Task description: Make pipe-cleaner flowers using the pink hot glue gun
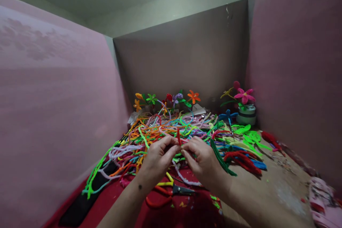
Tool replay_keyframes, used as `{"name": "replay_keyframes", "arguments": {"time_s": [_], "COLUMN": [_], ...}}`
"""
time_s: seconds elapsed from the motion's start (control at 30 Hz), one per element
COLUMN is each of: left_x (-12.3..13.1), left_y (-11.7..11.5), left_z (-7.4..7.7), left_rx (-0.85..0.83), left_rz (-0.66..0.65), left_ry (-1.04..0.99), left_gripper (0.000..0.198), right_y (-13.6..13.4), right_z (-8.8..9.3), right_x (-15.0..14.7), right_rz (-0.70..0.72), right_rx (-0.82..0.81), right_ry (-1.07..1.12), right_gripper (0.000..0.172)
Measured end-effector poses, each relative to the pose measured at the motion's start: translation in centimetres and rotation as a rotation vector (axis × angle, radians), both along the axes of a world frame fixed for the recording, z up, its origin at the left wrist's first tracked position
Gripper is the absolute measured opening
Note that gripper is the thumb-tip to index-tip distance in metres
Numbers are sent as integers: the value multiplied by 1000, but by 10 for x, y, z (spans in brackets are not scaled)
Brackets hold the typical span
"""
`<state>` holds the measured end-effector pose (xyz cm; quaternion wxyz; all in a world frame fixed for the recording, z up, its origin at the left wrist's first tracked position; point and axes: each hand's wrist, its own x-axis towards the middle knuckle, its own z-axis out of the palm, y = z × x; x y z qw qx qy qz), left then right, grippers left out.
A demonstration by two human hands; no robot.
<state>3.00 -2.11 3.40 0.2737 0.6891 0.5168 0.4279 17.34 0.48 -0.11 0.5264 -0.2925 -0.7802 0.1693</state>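
Note:
A red pipe cleaner stands up between my two hands, its lower end at my fingertips. My left hand pinches it between thumb and fingers. My right hand meets it from the other side, thumb and fingers pressed together at the same spot. Most of what lies inside the pinch is hidden. Behind and around both hands spreads a heap of pipe cleaners in many colours. Below them, scissors with red handles lie on the red cloth.
Pipe-cleaner flowers, one of them orange, stand along the back panel. At right, a pink flower rises from a pale green pot. Bundled red pipe cleaners lie nearby. Pink panels flank the table.

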Motion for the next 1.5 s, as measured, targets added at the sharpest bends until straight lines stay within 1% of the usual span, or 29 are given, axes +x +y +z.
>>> {"name": "replay_keyframes", "arguments": {"time_s": [0.1, 0.13, 0.17, 0.2, 0.23, 0.3, 0.33, 0.4, 0.47, 0.53, 0.6, 0.73, 0.8, 0.83, 0.87, 0.9, 0.93, 0.97, 1.0, 1.03, 1.1, 1.17, 1.27, 1.37, 1.43, 1.5], "left_x": [0, 0, 0, 0, 0, 0, 1, 3, 5, 6, 5, 2, 0, -1, -2, -3, -4, -4, -4, -4, -4, -4, -5, -9, -12, -14], "left_y": [-3, -3, -4, -4, -4, -3, -4, -5, -7, -9, -9, -6, -4, -3, -3, -4, -5, -6, -7, -8, -10, -11, -8, -2, 1, 3], "left_z": [-2, -3, -4, -5, -6, -10, -12, -14, -15, -15, -13, -10, -8, -7, -6, -5, -4, -4, -3, -3, -2, 0, 7, 14, 15, 15], "left_rx": [23, 28, 40, 60, 94, 205, 275, 390, 412, 359, 308, 270, 246, 227, 205, 181, 157, 138, 123, 111, 71, -16, -249, -466, -522, -528], "left_rz": [45, 56, 63, 68, 78, 115, 134, 156, 161, 159, 126, -13, -22, -6, 15, 36, 56, 77, 98, 116, 134, 114, 7, -114, -160, -184], "left_ry": [-23, -18, -3, 22, 60, 182, 261, 449, 644, 795, 846, 714, 629, 581, 529, 473, 418, 368, 328, 298, 245, 172, 37, -20, -31, -42], "left_gripper": [16, 17, 16, 16, 15, 13, 13, 14, 15, 16, 16, 17, 17, 18, 19, 21, 21, 21, 20, 20, 20, 21, 22, 20, 20, 19], "right_y": [4, 5, 6, 7, 7, 6, 6, 3, 2, 0, 0, -1, -1, -1, 0, 1, 3, 4, 6, 7, 9, 9, 6, 5, 5, 6], "right_z": [6, 7, 7, 7, 6, 5, 4, 2, 0, -3, -6, -7, -4, -3, -1, 1, 2, 3, 3, 3, 3, 5, 10, 12, 11, 10], "right_x": [0, -1, -1, -1, -2, -2, -2, -1, -1, 0, -1, -1, -1, -1, -1, -1, -1, -1, 0, 0, 1, 3, 4, 6, 6, 6], "right_rz": [252, 324, 371, 387, 378, 321, 277, 162, 47, -22, -45, -22, 9, 37, 84, 153, 240, 331, 411, 467, 490, 439, 352, 330, 345, 372], "right_rx": [-575, -718, -805, -842, -840, -774, -715, -546, -337, -165, -69, -7, -37, -109, -231, -390, -560, -709, -813, -868, -879, -862, -800, -699, -647, -628], "right_ry": [213, 281, 342, 388, 414, 407, 376, 275, 154, 51, -11, -40, -13, 27, 88, 167, 252, 332, 404, 460, 526, 523, 411, 325, 304, 290], "right_gripper": [12, 13, 14, 16, 17, 15, 14, 12, 13, 17, 19, 18, 18, 16, 13, 9, 9, 13, 18, 21, 22, 20, 15, 12, 11, 10]}}
